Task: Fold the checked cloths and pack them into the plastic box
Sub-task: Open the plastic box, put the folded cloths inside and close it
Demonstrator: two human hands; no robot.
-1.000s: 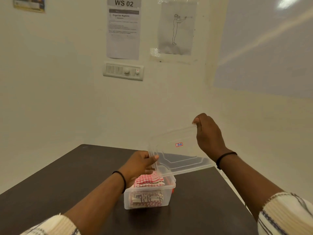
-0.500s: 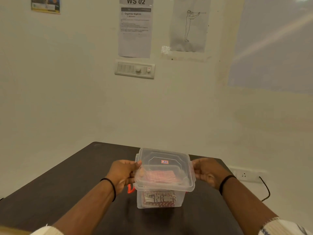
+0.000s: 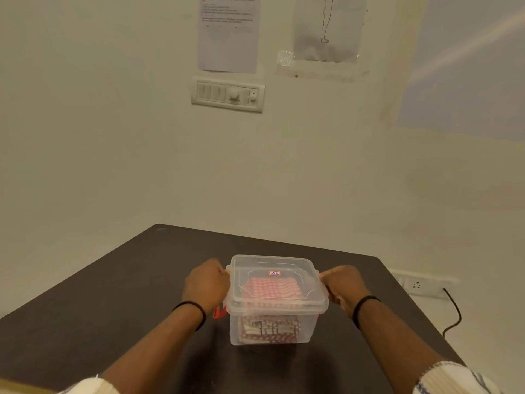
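Head view: my left hand point(image 3: 206, 285) at nine o'clock and right hand point(image 3: 342, 285) at three grip the lid point(image 3: 274, 280) on the box point(image 3: 270, 328), wrists level.

The plastic box point(image 3: 272, 328) is see-through. The cloths point(image 3: 271, 287) inside have red and white checks. The table point(image 3: 113, 294) is dark brown. The clip point(image 3: 219, 313) is red.

Two bare forearms, each with a thin black band at the wrist: left band point(image 3: 196, 309), right band point(image 3: 362, 307). Cream knit sleeves with dark stripes, left sleeve point(image 3: 91, 386), right sleeve point(image 3: 451, 379).
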